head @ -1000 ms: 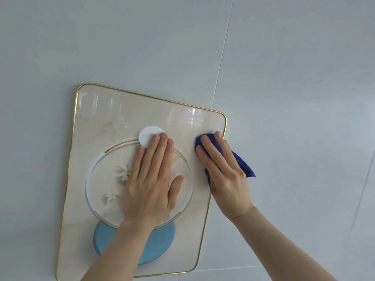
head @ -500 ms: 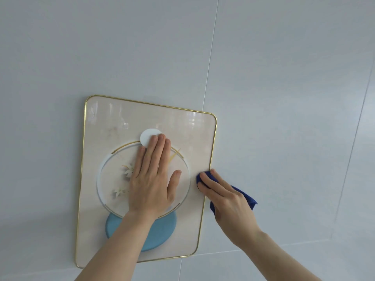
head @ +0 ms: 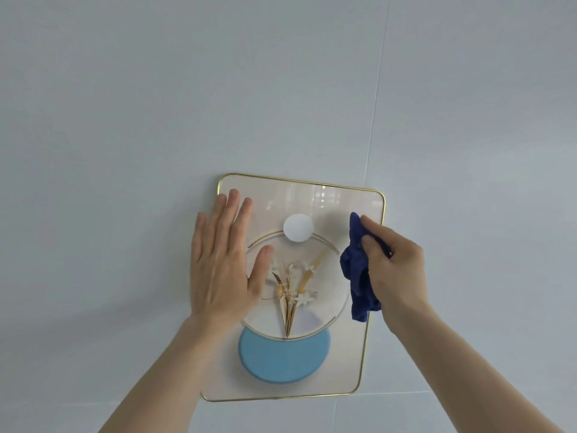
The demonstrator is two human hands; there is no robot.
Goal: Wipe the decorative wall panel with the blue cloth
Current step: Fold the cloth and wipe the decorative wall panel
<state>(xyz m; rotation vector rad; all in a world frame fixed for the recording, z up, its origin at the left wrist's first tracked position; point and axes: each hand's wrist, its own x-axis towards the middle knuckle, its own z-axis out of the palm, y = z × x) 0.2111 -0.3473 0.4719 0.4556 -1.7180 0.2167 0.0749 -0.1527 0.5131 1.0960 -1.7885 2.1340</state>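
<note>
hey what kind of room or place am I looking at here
Probably an indoor room in a home or showroom, though little shows. The wall is large pale glossy panels with thin seams, and a gold-rimmed decorative wall panel hangs on it, being wiped with a blue cloth.

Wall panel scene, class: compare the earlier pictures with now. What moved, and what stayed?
The left hand slid from the panel's centre to its left edge, uncovering the flower motif. The right hand brought the blue cloth from the right rim onto the wall panel. The right hand still grips the cloth; the left stays flat.

bare forearms (head: 175, 364), no sleeves, no jewellery
</note>
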